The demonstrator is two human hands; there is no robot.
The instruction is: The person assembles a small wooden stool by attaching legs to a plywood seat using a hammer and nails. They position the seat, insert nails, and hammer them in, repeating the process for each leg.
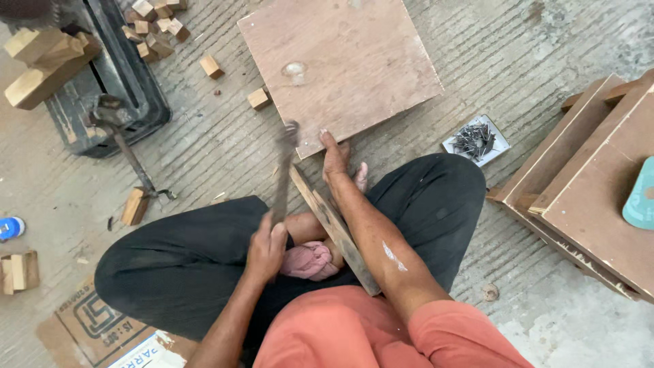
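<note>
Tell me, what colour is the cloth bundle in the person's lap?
The cloth bundle is pink, seen best in the head view.

I see 1 plywood board (338, 65), 1 hammer (282, 174) in my hand, 1 wood strip (334, 228). Approx. 2 loose wood blocks (212, 66) nearby. 1 tray of nails (475, 140).

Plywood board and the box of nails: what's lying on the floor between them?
Nothing. In the head view, the stretch between the plywood board and the small white box of nails is bare ridged concrete floor.
</note>
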